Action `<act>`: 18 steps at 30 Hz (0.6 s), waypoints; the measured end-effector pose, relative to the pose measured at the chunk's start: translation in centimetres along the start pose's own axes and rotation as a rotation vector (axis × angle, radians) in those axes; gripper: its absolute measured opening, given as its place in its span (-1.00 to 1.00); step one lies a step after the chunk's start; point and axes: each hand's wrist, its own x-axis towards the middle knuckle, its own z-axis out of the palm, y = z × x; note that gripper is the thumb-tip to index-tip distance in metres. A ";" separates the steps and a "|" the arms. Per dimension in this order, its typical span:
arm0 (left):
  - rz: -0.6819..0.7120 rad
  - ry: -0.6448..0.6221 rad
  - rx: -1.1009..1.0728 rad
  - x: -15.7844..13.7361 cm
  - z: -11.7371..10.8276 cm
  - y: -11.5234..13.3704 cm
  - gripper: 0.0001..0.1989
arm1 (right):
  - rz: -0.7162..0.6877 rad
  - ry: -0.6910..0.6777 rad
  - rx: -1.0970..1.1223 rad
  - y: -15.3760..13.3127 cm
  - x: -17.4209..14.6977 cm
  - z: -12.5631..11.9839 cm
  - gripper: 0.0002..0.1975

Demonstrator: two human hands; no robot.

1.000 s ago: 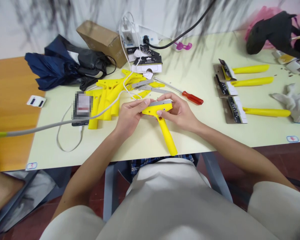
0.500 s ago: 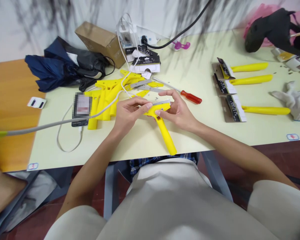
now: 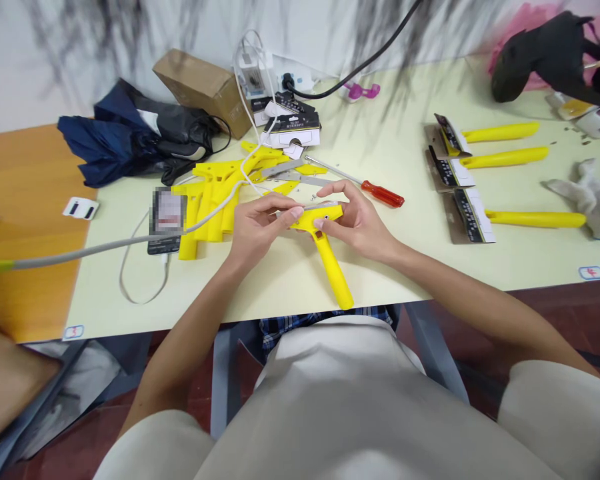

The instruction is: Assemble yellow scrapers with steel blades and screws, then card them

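Between both hands is a yellow scraper [image 3: 333,267], its handle pointing down toward the table's front edge. A thin metal blade [image 3: 321,205] lies along the top of its head. My left hand [image 3: 260,230] pinches the head's left end between thumb and fingers. With the thumb on the front face and the fingers behind, my right hand [image 3: 357,223] grips the right end. Just beyond the hands lie loose blades [image 3: 310,180] and a few tiny screws. A screwdriver with a red handle [image 3: 383,194] rests behind my right hand.
Several yellow scraper handles [image 3: 213,200] are piled at the left, beside a phone [image 3: 165,220] on a cable. Three scrapers in black-and-white card sleeves [image 3: 473,213] lie at the right. A grey cable [image 3: 105,250] crosses the left side. A cardboard box [image 3: 205,87] and a dark blue umbrella [image 3: 110,133] stand behind.
The blade sits lower against the scraper's head than before, with less of it showing above the yellow edge. Both hands keep nearly the same grip; the view has shifted slightly.
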 end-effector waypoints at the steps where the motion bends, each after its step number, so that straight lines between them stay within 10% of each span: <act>1: 0.007 -0.011 0.002 0.0 0.0 0.0 -0.72 | 0.001 -0.003 0.003 0.0 0.0 0.0 -0.34; 18: 0.056 -0.058 0.004 0.2 0.0 -0.1 -0.80 | 0.010 -0.011 0.019 0.0 0.0 -0.4 -0.51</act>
